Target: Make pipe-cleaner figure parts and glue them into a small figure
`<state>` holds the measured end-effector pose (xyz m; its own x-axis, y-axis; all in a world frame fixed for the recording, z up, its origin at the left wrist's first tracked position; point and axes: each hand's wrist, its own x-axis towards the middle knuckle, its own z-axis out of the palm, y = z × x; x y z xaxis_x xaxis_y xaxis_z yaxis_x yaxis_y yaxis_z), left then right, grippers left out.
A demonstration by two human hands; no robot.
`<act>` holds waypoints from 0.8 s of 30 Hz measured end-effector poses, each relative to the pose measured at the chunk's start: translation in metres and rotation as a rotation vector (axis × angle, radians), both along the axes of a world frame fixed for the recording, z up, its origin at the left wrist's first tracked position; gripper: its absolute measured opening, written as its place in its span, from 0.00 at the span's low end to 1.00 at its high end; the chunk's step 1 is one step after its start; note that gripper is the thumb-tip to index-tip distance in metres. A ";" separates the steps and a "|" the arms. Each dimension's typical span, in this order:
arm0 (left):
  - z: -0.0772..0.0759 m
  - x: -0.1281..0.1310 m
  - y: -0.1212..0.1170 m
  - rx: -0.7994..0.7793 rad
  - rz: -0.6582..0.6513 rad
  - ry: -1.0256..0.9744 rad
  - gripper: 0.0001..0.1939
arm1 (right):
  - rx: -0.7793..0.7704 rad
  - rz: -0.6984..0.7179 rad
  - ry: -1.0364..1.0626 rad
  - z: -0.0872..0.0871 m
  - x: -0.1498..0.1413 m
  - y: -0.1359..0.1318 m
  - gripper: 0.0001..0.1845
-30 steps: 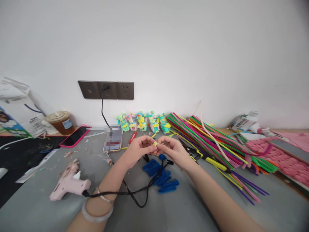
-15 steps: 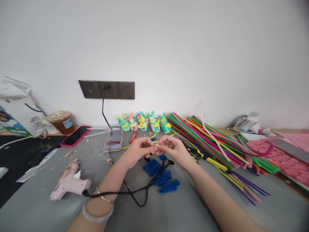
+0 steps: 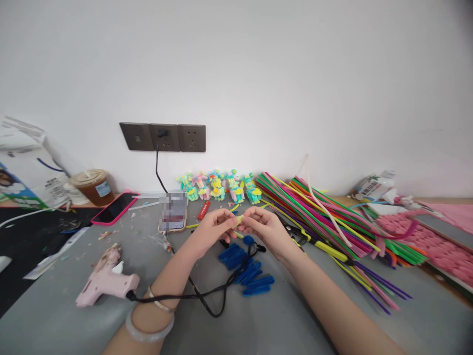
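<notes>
My left hand (image 3: pixel 216 228) and my right hand (image 3: pixel 264 228) meet over the middle of the grey table. Between their fingertips they pinch a short yellow pipe cleaner piece (image 3: pixel 239 220); its full shape is partly covered by the fingers. Just below the hands lie several blue pipe cleaner pieces (image 3: pixel 254 276), with a black cord (image 3: pixel 221 288) running across them. Behind my fingers, a row of small pastel pipe cleaner figures (image 3: pixel 218 187) stands by the wall. A pair of yellow-and-black handled pliers or scissors (image 3: pixel 328 250) lies right of my right hand, partly hidden.
Long coloured pipe cleaners (image 3: pixel 314 212) are heaped at the right, near pink padded material (image 3: pixel 436 241). To the left are a pink glue gun (image 3: pixel 107 283), a pink-cased phone (image 3: pixel 115 208), a lit phone (image 3: pixel 173 212) and a drink cup (image 3: pixel 94 187). A red packet (image 3: pixel 203 210) lies behind my left hand.
My fingertips have shifted slightly around the yellow piece, and more of it shows between them. The things on the table lie as before.
</notes>
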<state>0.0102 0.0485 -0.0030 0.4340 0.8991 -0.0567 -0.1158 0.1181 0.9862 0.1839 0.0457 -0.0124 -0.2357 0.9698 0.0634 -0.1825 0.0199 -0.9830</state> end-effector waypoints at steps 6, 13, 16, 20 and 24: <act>-0.003 0.000 0.002 -0.003 0.023 -0.021 0.18 | -0.031 0.027 0.039 0.000 -0.001 0.000 0.16; -0.003 -0.003 0.003 0.113 0.045 0.149 0.20 | -0.001 0.005 -0.081 -0.004 0.001 0.003 0.17; -0.003 -0.003 0.004 0.173 0.061 0.210 0.18 | 0.026 0.005 -0.120 -0.004 0.001 0.003 0.17; -0.005 -0.003 0.004 0.228 0.074 0.224 0.16 | 0.043 0.034 -0.139 -0.001 0.000 0.002 0.17; -0.006 -0.002 0.004 0.352 0.079 0.265 0.14 | 0.088 0.047 -0.163 0.000 0.000 0.001 0.17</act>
<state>0.0086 0.0527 -0.0088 0.3745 0.9136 0.1583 0.1513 -0.2287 0.9617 0.1837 0.0468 -0.0123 -0.2944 0.9499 0.1046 -0.0233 0.1023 -0.9945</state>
